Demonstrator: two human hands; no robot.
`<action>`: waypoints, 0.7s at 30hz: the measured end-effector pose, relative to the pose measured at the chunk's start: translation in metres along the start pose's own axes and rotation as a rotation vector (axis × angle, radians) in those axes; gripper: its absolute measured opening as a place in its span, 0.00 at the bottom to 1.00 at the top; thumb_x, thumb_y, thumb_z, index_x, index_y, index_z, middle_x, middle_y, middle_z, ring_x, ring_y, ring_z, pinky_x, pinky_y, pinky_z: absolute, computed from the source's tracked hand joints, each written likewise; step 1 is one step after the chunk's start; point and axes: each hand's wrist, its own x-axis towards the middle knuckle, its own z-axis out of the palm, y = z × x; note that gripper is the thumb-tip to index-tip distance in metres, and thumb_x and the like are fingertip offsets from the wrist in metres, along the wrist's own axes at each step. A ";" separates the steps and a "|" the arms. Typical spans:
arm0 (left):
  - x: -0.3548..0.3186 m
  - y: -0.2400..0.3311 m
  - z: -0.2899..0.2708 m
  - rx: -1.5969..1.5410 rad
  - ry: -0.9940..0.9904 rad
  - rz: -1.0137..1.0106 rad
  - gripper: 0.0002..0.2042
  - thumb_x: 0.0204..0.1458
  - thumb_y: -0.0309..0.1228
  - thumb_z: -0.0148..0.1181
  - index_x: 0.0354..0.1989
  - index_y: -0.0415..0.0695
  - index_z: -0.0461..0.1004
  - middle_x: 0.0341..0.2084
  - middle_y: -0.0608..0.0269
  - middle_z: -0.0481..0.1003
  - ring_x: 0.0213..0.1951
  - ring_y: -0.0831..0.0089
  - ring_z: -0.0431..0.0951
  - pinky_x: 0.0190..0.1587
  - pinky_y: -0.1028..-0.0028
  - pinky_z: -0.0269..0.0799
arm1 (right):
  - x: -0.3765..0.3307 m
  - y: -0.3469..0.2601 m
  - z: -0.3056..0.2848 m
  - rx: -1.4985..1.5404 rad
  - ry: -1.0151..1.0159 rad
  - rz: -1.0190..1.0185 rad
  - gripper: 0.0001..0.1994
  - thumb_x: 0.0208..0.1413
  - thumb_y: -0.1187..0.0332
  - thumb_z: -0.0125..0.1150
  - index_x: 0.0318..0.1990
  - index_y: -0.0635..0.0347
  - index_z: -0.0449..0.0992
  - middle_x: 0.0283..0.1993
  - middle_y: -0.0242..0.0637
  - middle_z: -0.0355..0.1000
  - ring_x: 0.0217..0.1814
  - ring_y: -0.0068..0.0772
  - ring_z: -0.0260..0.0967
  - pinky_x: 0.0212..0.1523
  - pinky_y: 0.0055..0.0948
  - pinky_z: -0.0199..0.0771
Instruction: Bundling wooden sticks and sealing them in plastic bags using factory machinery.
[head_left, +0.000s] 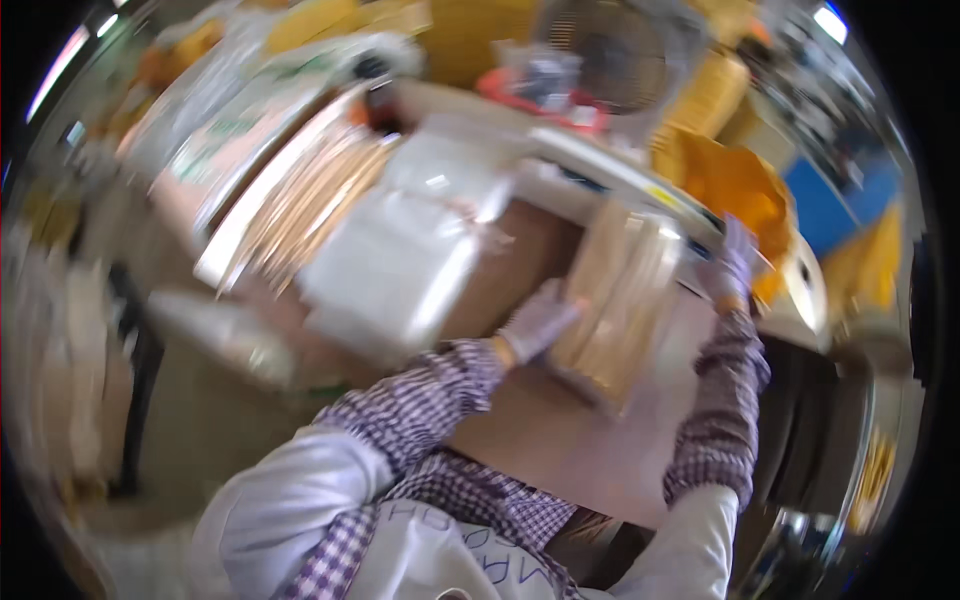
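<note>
Busy workshop you've got there, with a fan (618, 60) and a red basket (597, 122) past the far side of your brown tabletop (620, 455), and quite a bit of blur over everything. Right in front of you lies a clear-wrapped bundle of tan sticks (615, 310), sitting at a slant on the tabletop between your two hands. Your left hand (540, 320), in a pale glove, is up against the bundle's left edge; its fingers look to be touching the wrap, but honestly I can't tell whether they're gripping or just resting. Your right hand (735, 262) is off beyond the bundle's right side, near the right end of a long pale bar (620, 172) and next to an orange bag (735, 180). Too smeared to say if those fingers are closed on anything. Left of the bundle you've got a stack of clear plastic bags (400, 260), and farther left a pile of loose tan sticks (310, 200). Checked sleeve covers (420, 395) on both your forearms, btw.
</note>
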 end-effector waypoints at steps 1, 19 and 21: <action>-0.018 0.000 -0.003 0.011 0.003 0.032 0.28 0.48 0.44 0.52 0.50 0.34 0.59 0.45 0.49 0.66 0.48 0.63 0.66 0.51 0.70 0.59 | -0.009 -0.003 0.009 -0.051 0.047 -0.030 0.35 0.34 0.67 0.61 0.55 0.62 0.57 0.54 0.48 0.58 0.57 0.50 0.51 0.58 0.41 0.48; -0.318 0.042 -0.460 0.323 1.349 -0.810 0.29 0.47 0.58 0.45 0.21 0.38 0.69 0.16 0.60 0.70 0.15 0.73 0.71 0.22 0.75 0.68 | -0.004 0.035 0.065 -0.290 -0.203 0.205 0.39 0.40 0.61 0.53 0.62 0.57 0.43 0.65 0.39 0.44 0.68 0.38 0.35 0.66 0.36 0.31; -0.334 0.026 -0.494 0.296 1.355 -0.765 0.28 0.47 0.56 0.47 0.22 0.37 0.69 0.16 0.60 0.70 0.15 0.74 0.70 0.21 0.74 0.68 | 0.007 0.007 0.058 -0.342 -0.307 0.220 0.40 0.40 0.59 0.53 0.62 0.58 0.43 0.65 0.40 0.42 0.68 0.38 0.34 0.66 0.35 0.29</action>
